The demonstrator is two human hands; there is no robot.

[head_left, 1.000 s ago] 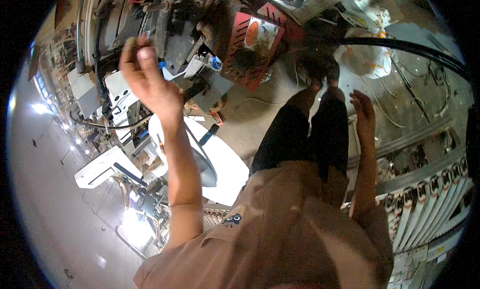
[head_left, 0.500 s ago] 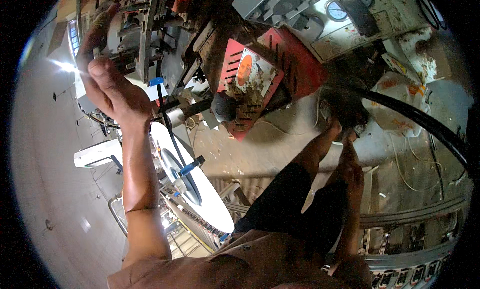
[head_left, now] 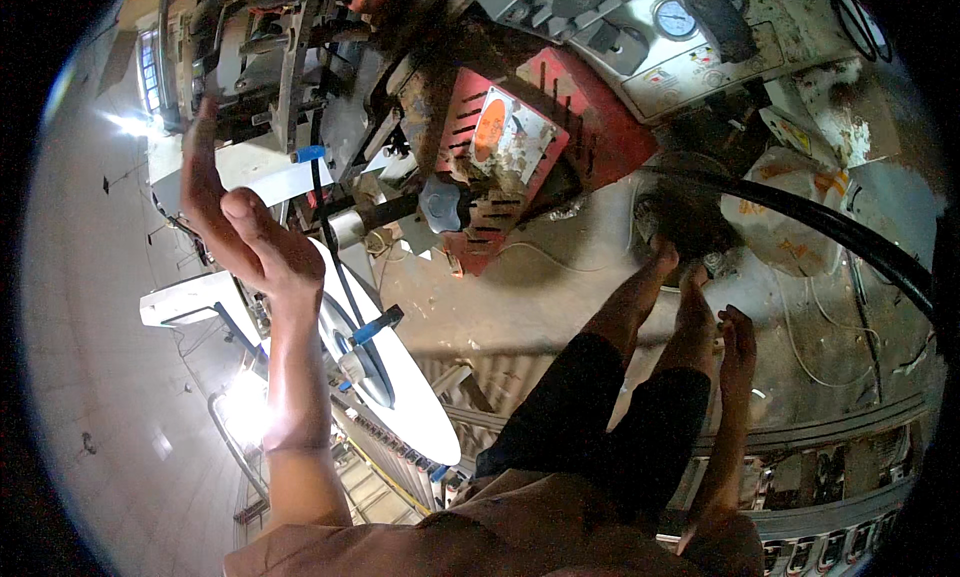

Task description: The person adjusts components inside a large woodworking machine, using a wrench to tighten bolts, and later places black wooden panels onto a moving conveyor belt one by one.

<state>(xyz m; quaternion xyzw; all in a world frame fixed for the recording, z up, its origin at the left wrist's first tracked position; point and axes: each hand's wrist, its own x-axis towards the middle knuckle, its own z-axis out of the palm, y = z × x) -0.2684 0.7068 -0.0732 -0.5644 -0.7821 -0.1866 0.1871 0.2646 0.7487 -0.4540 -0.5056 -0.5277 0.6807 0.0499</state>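
My left hand [head_left: 250, 222] is raised on the left, its fingers stretched upward and its thumb apart, with nothing seen in it. Beyond its fingertips stands the dark metal frame of a machine [head_left: 290, 77]. A white flat plate [head_left: 270, 172] with a blue clip [head_left: 308, 154] lies behind the hand. Low on the right, my right hand [head_left: 737, 337] hangs beside my leg. Its fingers are loosely bent and apart, and I see nothing in them. To the right of my left hand, a grey lobed knob [head_left: 441, 203] sits on a shaft.
A red slotted cover [head_left: 590, 127] stands ahead. Behind it is a panel with a round gauge [head_left: 675, 17]. A thick black hose [head_left: 830, 215] arches past a plastic bag [head_left: 780, 222] at right. A white rounded panel [head_left: 425, 412] lies beside my left forearm; metal rails [head_left: 840, 427] run behind me.
My left hand has drawn back slightly toward me and to the right, away from the machine frame. My right hand has swung out from my leg to the right.
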